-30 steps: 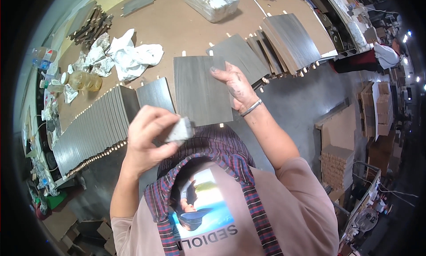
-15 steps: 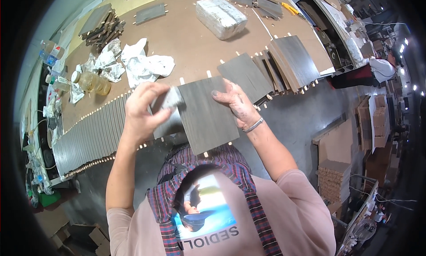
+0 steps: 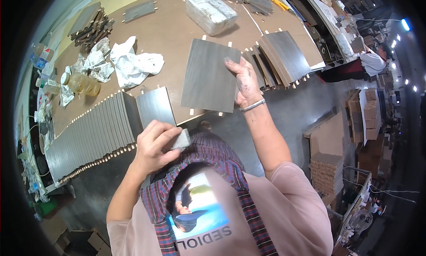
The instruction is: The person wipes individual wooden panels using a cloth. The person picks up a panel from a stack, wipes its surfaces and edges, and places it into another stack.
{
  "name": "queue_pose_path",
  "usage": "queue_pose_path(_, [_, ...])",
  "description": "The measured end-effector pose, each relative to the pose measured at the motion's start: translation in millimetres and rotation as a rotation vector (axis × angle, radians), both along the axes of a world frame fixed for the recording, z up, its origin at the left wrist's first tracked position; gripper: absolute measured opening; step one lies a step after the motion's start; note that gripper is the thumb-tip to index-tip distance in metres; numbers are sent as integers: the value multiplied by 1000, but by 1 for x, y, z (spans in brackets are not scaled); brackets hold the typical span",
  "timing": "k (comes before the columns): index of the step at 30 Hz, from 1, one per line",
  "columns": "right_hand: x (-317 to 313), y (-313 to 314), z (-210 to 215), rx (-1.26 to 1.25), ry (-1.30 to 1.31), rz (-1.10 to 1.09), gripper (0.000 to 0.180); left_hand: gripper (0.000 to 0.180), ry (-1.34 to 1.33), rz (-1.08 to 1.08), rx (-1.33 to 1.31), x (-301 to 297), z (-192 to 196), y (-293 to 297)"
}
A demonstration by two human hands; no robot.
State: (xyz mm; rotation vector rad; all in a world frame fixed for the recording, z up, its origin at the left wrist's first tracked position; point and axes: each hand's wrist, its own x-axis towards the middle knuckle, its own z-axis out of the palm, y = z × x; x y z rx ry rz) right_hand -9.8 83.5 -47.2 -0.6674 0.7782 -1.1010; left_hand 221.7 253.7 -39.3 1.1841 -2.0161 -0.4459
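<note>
My right hand (image 3: 248, 82) grips the right edge of a dark grey wooden panel (image 3: 207, 76), thumb on its face. Short pale dowels stick out of the panel's far and near ends. Close to my body, my left hand (image 3: 157, 145) is closed on a small pale grey block (image 3: 181, 140), apart from that panel. Just beyond the left hand a second grey panel (image 3: 156, 106) leans at the end of a long row of upright panels (image 3: 95, 132). To the right of the held panel stand several more panels (image 3: 284, 56), dowels showing.
A white wrapped block (image 3: 211, 14) sits on the brown table (image 3: 177, 32). Crumpled white paper (image 3: 133, 63) and a jar of yellowish liquid (image 3: 82, 83) lie at left. Farther back are a panel pile (image 3: 91, 25) and a yellow tool (image 3: 282, 5). A person (image 3: 370, 65) stands at right.
My left hand has drawn the block off the panel, down toward my body. My right hand has moved the panel farther away over the table, uncovering the leaning panel at left.
</note>
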Motion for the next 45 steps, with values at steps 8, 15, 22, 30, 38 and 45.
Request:
queue_pose_path(8, [14,11,-20,172,-134,-1,22,40,1061,295,472,8,-6,-7])
queue_pose_path(15, [38,28,-40,504,-182,131,43,42,1171,344,458,3,-10,-18])
queue_pose_path(22, [52,46,-101,400,-381,429,46,44,545,155,154,-24,23,-23])
queue_pose_path(30, [72,77,-90,477,-644,732,42,37,377,260,64,-4,26,-87])
queue_pose_path(38, [50,67,-43,-16,98,127,44,33,938,414,283,37,0,-70])
queue_pose_path(45, [42,83,-36,232,-267,130,43,31,1467,234,479,17,-30,-55])
